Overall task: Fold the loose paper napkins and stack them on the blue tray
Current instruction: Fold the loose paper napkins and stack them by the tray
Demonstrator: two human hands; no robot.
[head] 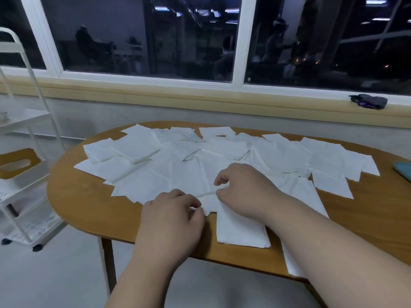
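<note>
Several loose white paper napkins (178, 172) lie spread and overlapping across the oval wooden table (84, 203). A folded napkin (240, 232) sits near the table's front edge, partly under my right forearm. My left hand (173, 216) pinches the left end of that napkin's upper edge with curled fingers. My right hand (244, 190) pinches the same edge a little to the right, its fingers curled. Only a corner of the blue tray (403, 171) shows at the right edge of the view.
A white rolling cart (24, 174) stands left of the table. A dark cloth bundle (369, 101) rests on the window sill at the back right. Another napkin (293, 263) hangs over the table's front edge under my right arm.
</note>
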